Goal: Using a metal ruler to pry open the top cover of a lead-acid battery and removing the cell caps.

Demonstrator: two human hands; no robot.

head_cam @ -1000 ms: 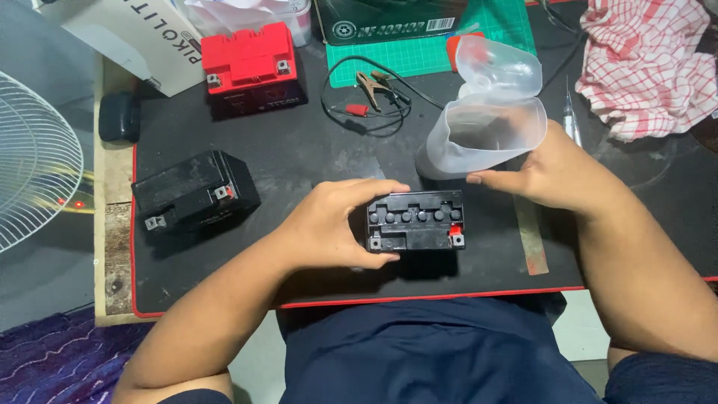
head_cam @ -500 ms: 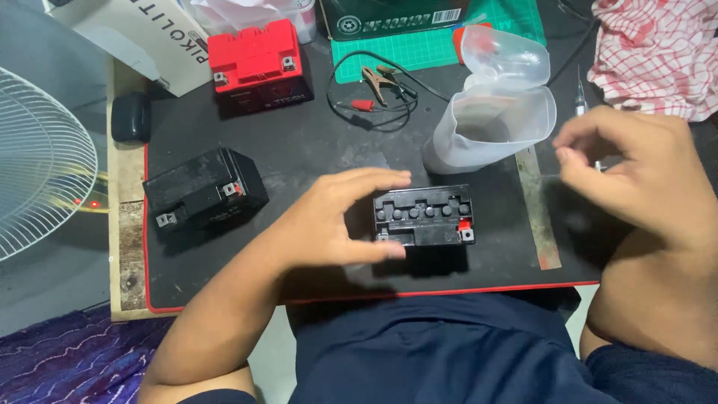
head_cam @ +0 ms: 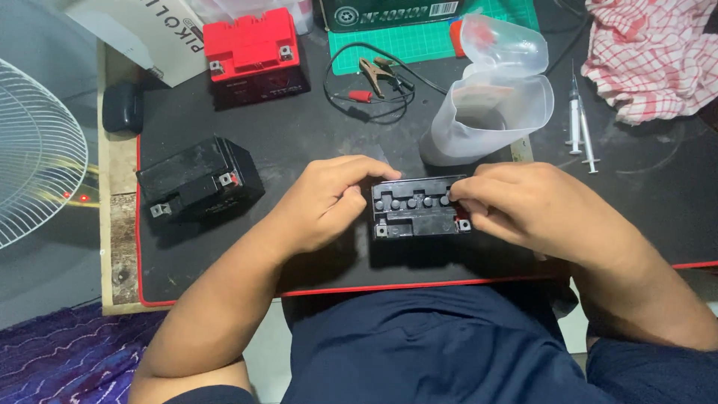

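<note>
A small black battery [head_cam: 419, 213] with a row of round caps on top stands near the front edge of a black mat [head_cam: 314, 135]. My left hand [head_cam: 329, 202] grips its left side, fingers curled over the top rear edge. My right hand [head_cam: 523, 206] rests on its right end, fingertips pinched at the rightmost caps. Whether the fingers hold a cap is hidden.
A second black battery [head_cam: 198, 179] lies left on the mat; a red-topped battery [head_cam: 254, 52] sits behind it. Clip leads [head_cam: 370, 82], a cut translucent plastic jug [head_cam: 493, 97], two syringes [head_cam: 580, 127] and a red checked cloth [head_cam: 651, 56] lie behind. A fan grille [head_cam: 34, 150] is at left.
My right hand has come back from the right, down onto the battery's right end. My left hand stays on the battery. The view has shifted slightly.
</note>
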